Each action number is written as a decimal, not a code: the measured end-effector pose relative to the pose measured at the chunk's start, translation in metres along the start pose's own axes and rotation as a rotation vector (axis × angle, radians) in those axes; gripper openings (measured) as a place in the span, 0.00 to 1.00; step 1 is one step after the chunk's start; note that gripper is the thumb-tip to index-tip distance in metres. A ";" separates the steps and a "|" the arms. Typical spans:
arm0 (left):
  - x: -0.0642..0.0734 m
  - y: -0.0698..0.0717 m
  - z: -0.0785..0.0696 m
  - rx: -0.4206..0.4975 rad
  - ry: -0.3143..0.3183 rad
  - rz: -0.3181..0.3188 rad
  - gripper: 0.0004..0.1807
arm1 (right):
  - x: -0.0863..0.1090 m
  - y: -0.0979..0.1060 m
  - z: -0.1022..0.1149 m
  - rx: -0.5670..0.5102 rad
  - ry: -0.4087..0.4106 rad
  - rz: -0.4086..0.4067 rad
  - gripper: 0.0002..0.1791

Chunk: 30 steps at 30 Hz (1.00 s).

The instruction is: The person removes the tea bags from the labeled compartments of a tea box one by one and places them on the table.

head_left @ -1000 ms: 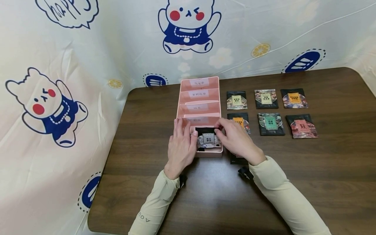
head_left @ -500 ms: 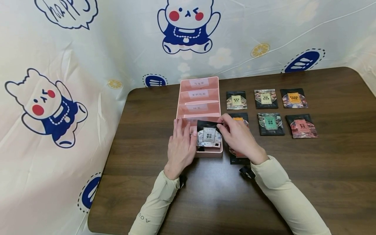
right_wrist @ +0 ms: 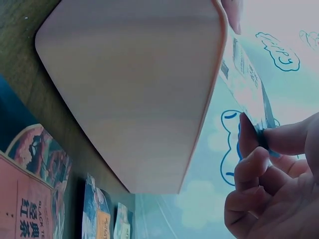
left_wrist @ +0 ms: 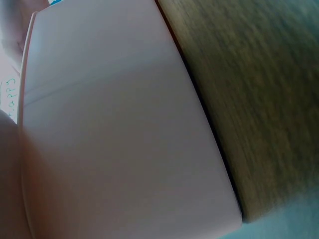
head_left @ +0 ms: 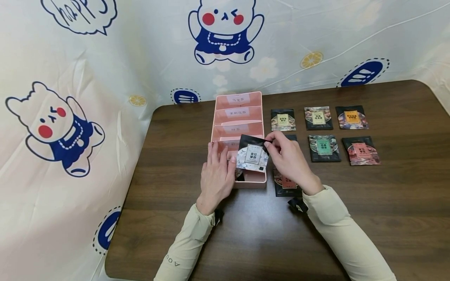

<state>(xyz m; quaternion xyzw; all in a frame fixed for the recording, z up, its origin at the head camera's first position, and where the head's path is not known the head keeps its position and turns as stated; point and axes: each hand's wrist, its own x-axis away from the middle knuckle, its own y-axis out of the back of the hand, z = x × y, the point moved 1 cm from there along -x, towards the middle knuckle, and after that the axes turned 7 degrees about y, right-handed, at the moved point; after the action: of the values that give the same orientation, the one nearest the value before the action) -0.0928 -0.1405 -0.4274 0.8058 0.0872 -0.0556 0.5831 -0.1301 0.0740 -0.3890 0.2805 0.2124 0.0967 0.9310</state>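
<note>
My right hand (head_left: 291, 162) pinches the upper right corner of a black tea sachet (head_left: 252, 154) with a pale grey label. The sachet is tilted, over the front compartment of a pink divided box (head_left: 250, 185). In the right wrist view, thumb and fingertips hold the sachet (right_wrist: 249, 84) above the box rim. My left hand (head_left: 217, 177) rests on the box's left side, fingers extended over the rim, thumb beside the sachet. A small black piece (head_left: 240, 175) shows inside the front compartment, mostly hidden. The left wrist view is filled by the box's side wall (left_wrist: 114, 109).
Right of the box, several tea sachets lie in rows, among them a green-labelled one (head_left: 324, 148) and a red-labelled one (head_left: 361, 151). Another red-labelled sachet (head_left: 284, 187) lies partly under my right hand. A patterned cloth (head_left: 168, 47) hangs behind the table (head_left: 168, 156).
My right hand has lifted the grey-labelled sachet up out of the front compartment, moving slightly right and away from me; the sachet has tilted. My left hand has stayed in place.
</note>
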 end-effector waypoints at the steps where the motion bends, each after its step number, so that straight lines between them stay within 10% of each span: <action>1: 0.000 0.000 0.000 -0.001 -0.001 0.000 0.32 | 0.000 0.001 -0.001 -0.002 0.001 -0.008 0.06; 30: -0.001 0.000 0.000 -0.009 0.000 0.021 0.35 | 0.014 0.034 -0.028 0.020 -0.087 0.009 0.07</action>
<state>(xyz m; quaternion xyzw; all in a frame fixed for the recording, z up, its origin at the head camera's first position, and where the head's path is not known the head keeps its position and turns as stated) -0.0934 -0.1408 -0.4269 0.8041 0.0790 -0.0491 0.5871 -0.1323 0.1197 -0.3951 0.2947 0.1715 0.0867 0.9361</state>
